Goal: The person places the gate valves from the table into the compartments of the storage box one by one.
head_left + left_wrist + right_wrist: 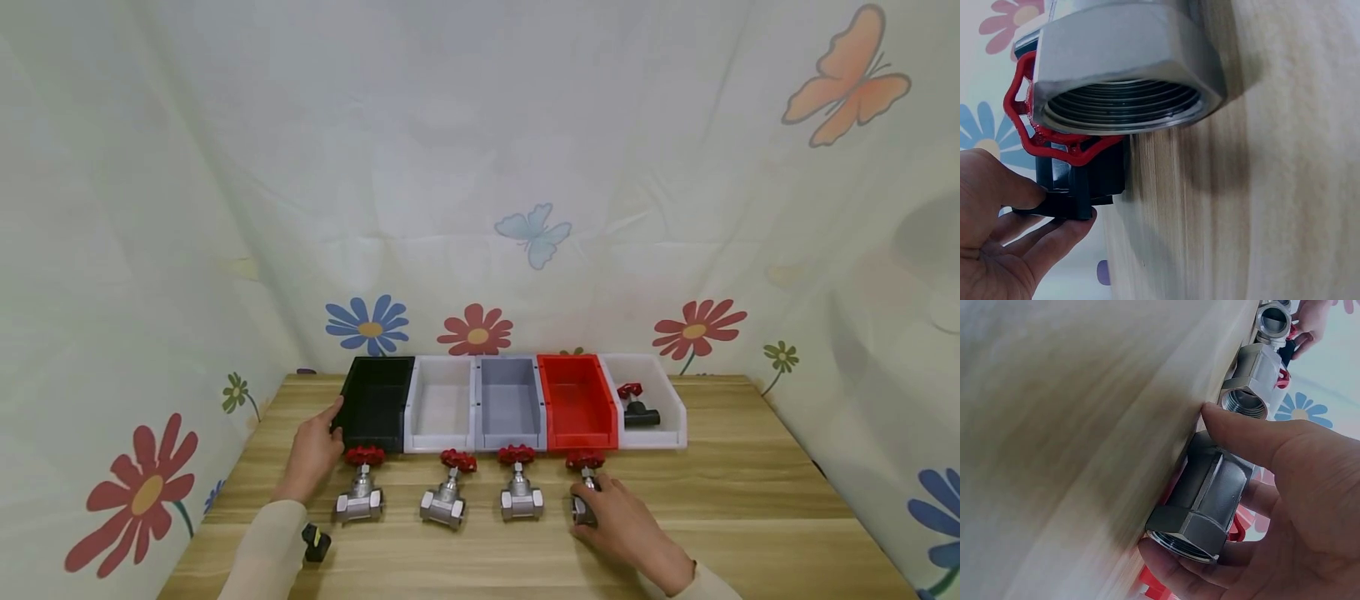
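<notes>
My left hand (311,454) pinches the side wall of the black bin (378,437) at the left end of the row, thumb on one side and fingers on the other in the left wrist view. My right hand (622,525) grips the rightmost metal valve (1204,494), its thumb and fingers around the steel body. That valve's red handwheel (585,460) points toward the red bin (581,442). Three similar valves lie to its left: one (521,502) before the grey bin (512,442), another (444,506) before a white bin (442,446), the last (360,504) near my left hand.
At the row's right end, a second white bin (678,437) holds a dark valve (641,417) with a red handwheel. Behind the wooden table (750,500) hangs a flowered cloth (450,167). A small black and yellow thing (317,543) sits beside my left sleeve.
</notes>
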Available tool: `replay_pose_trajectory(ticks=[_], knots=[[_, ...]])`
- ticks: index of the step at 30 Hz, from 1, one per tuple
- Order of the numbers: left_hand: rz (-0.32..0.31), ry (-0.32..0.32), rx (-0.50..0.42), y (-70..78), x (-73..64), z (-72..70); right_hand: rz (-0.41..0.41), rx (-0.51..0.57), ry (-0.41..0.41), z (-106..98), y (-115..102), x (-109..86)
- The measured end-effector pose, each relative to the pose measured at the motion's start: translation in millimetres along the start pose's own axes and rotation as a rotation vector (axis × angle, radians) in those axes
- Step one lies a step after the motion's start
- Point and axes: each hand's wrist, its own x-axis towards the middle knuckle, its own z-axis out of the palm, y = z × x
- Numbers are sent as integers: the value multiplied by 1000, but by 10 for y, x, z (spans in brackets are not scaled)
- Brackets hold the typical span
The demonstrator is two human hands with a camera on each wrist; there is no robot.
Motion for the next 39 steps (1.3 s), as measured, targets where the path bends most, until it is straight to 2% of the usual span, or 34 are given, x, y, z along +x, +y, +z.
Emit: replay_pose_trajectory(ticks=[17, 23, 30, 39], knots=[[-22, -21, 4, 5, 17, -7, -39, 24, 26, 5, 34, 37], [-16, -16, 6, -4, 14, -1, -39, 24, 14, -5, 41, 37], [-6, -7, -2, 12, 15, -7, -80, 13, 45, -24, 54, 20], [-2, 1, 2, 11, 3, -1, -73, -1, 47, -102, 18, -9]])
